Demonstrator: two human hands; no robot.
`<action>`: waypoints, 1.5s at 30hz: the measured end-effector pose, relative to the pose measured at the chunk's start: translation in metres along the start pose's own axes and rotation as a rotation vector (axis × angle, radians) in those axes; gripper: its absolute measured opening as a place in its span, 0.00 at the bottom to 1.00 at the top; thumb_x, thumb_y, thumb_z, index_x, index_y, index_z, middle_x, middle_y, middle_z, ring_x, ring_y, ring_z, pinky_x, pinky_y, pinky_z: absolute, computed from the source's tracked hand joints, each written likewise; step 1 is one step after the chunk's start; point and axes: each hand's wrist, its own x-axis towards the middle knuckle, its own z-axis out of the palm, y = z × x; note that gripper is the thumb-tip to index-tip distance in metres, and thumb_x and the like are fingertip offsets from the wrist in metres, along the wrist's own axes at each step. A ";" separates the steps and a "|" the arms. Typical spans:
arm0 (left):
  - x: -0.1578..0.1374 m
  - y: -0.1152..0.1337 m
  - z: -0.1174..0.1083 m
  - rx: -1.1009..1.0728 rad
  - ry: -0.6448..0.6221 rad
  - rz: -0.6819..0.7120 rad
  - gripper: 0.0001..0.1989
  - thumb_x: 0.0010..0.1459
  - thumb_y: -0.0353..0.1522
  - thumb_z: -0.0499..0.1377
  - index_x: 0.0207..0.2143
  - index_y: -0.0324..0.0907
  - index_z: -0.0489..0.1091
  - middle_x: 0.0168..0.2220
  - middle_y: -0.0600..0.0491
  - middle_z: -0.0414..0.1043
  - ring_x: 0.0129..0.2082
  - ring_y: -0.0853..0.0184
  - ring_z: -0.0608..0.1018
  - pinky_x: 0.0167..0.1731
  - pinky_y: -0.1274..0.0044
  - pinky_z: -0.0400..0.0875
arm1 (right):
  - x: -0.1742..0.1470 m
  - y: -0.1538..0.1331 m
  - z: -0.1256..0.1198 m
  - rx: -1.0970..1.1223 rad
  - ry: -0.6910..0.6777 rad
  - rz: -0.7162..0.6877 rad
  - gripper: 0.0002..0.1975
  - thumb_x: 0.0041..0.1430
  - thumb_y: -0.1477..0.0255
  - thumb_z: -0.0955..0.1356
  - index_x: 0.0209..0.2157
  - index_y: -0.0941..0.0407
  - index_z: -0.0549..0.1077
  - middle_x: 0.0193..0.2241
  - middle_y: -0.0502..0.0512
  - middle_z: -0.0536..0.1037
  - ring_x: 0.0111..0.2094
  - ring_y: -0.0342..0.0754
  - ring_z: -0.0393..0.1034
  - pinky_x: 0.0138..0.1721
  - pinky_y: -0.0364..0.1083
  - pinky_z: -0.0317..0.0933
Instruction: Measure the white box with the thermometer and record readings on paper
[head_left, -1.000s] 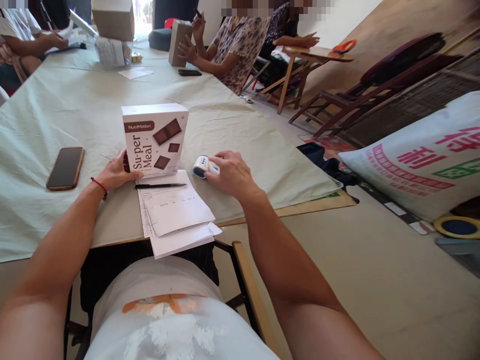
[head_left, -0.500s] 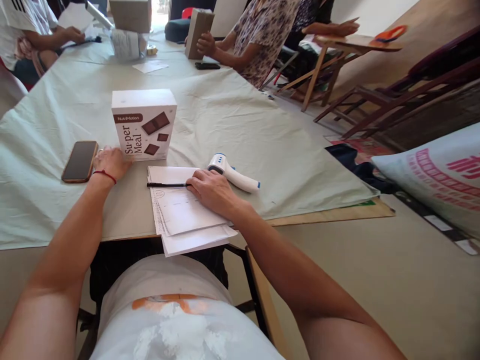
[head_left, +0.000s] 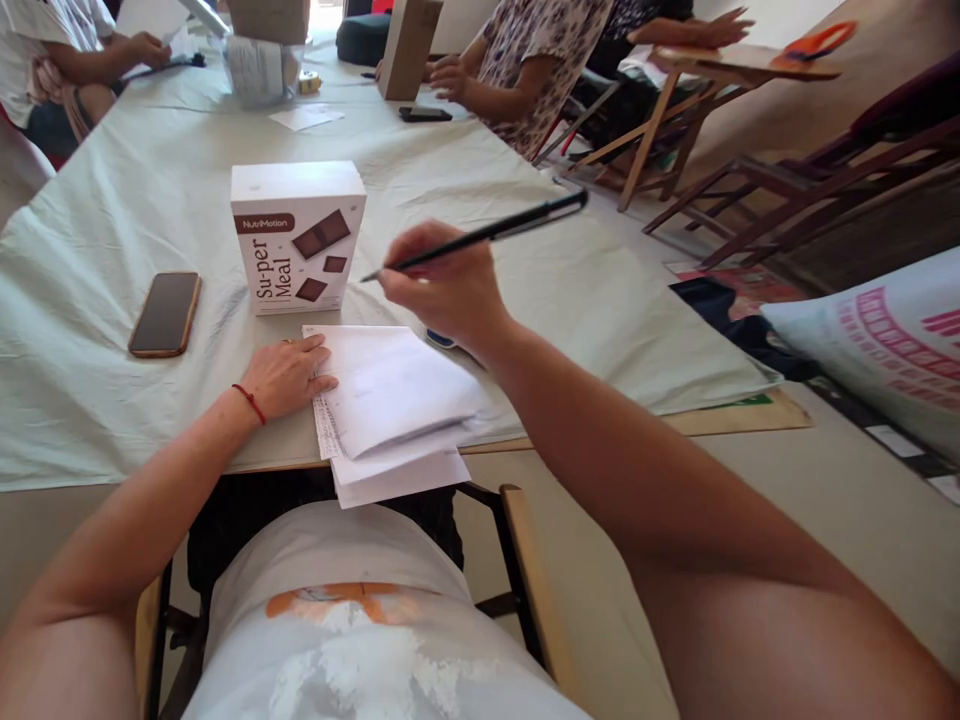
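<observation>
My right hand is raised over the table, fingers closed on a black pen whose tip points left. My left hand lies flat with its fingers on the left edge of a stack of white papers; a red string circles that wrist. The lowest sheets stick out past the table's near edge. Just beyond the papers a white and brown "Su-per Meal" box stands upright. My right hand and forearm hide most of the infrared thermometer; only its dark-blue end shows.
A phone lies left of the box on the pale tablecloth. Further back are a clear plastic container, a tall cardboard box and another phone. People sit around the far end. A wooden chair and a sack are at right.
My right hand has picked the pen up off the papers and lifted it. My left hand has moved right, from beside the box onto the papers. A co-worker's hand has come away from the tall cardboard box.
</observation>
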 end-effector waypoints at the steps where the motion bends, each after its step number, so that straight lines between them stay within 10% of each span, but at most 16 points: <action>1: -0.001 0.001 -0.001 0.009 -0.001 -0.001 0.17 0.67 0.39 0.55 0.53 0.42 0.72 0.63 0.46 0.65 0.53 0.51 0.76 0.45 0.64 0.74 | 0.009 -0.007 0.009 0.133 -0.028 0.025 0.04 0.55 0.78 0.67 0.33 0.57 0.74 0.25 0.48 0.70 0.29 0.45 0.68 0.32 0.45 0.65; 8: -0.005 0.014 -0.006 0.075 -0.029 -0.026 0.21 0.67 0.43 0.53 0.55 0.39 0.69 0.65 0.45 0.62 0.51 0.50 0.77 0.41 0.64 0.73 | 0.053 -0.003 0.034 0.280 -0.733 0.239 0.08 0.42 0.86 0.71 0.24 0.59 0.76 0.17 0.48 0.71 0.21 0.45 0.69 0.24 0.45 0.67; 16: -0.008 0.040 0.004 0.062 0.000 -0.084 0.59 0.36 0.68 0.63 0.55 0.28 0.66 0.63 0.27 0.57 0.45 0.44 0.76 0.45 0.62 0.69 | 0.101 -0.029 -0.010 0.469 -0.347 0.116 0.10 0.42 0.84 0.77 0.25 0.59 0.76 0.18 0.45 0.68 0.26 0.46 0.73 0.27 0.46 0.71; 20: -0.008 0.041 0.003 0.043 -0.019 -0.096 0.59 0.35 0.68 0.63 0.56 0.31 0.66 0.64 0.29 0.56 0.46 0.45 0.76 0.46 0.62 0.68 | 0.075 -0.052 0.030 0.434 -0.469 0.091 0.06 0.48 0.82 0.73 0.24 0.58 0.75 0.18 0.48 0.70 0.22 0.44 0.68 0.22 0.43 0.67; 26: -0.008 0.042 0.001 0.027 -0.048 -0.097 0.59 0.37 0.68 0.63 0.57 0.29 0.65 0.61 0.27 0.59 0.47 0.43 0.75 0.45 0.64 0.68 | 0.008 0.004 0.096 0.438 -0.118 0.332 0.05 0.49 0.79 0.65 0.25 0.55 0.68 0.17 0.45 0.67 0.21 0.43 0.63 0.25 0.43 0.62; 45: -0.013 0.046 0.003 0.016 -0.038 -0.139 0.61 0.38 0.68 0.63 0.59 0.26 0.64 0.60 0.24 0.61 0.49 0.43 0.75 0.45 0.64 0.67 | -0.018 0.026 0.103 0.216 0.000 0.296 0.02 0.46 0.72 0.65 0.25 0.54 0.70 0.24 0.49 0.74 0.30 0.47 0.69 0.38 0.47 0.66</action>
